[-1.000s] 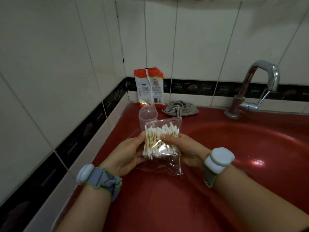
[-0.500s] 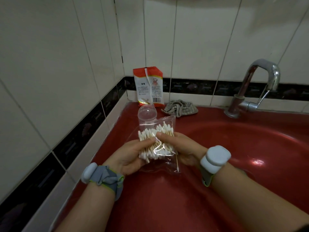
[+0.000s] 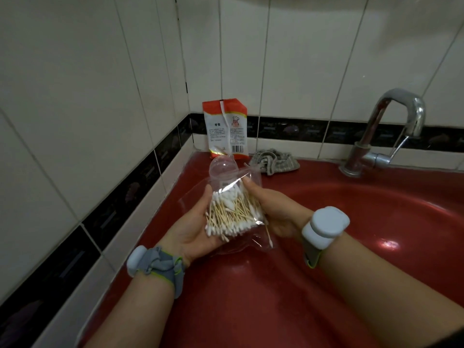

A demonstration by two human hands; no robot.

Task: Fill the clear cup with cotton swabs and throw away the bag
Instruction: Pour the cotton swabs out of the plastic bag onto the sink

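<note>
Fingers of the left hand (image 3: pixel 193 229) lie spread and only lightly curved, palm up, cradling the clear plastic bag (image 3: pixel 247 238) from below and from the left side, with the thumb up against the bag's upper left edge. Fingers of the right hand (image 3: pixel 273 209) curl round the bag's right side, the topmost fingertip pressing the film near the bag's upper right corner; the rest of that hand lies behind the plastic, so how tightly it closes there I cannot tell. Between the two hands the bag is held tilted above the red sink (image 3: pixel 376 222), and the cotton swabs (image 3: pixel 233 212) lie in a loose, crossed bundle inside it, white tips showing at the upper and lower ends of the wooden sticks. One swab sits apart near the bag's lower right corner. Just beyond the bag, partly covered by its top edge, the clear cup (image 3: pixel 222 169) stands on the sink's left rim. Each wrist carries a pale grey band with a rounded module. Farther back, a red and white packet (image 3: pixel 226 129) leans against the tiled wall, a grey cloth (image 3: pixel 275 162) lies crumpled beside it, and a chrome tap (image 3: pixel 386 136) rises at the right.
</note>
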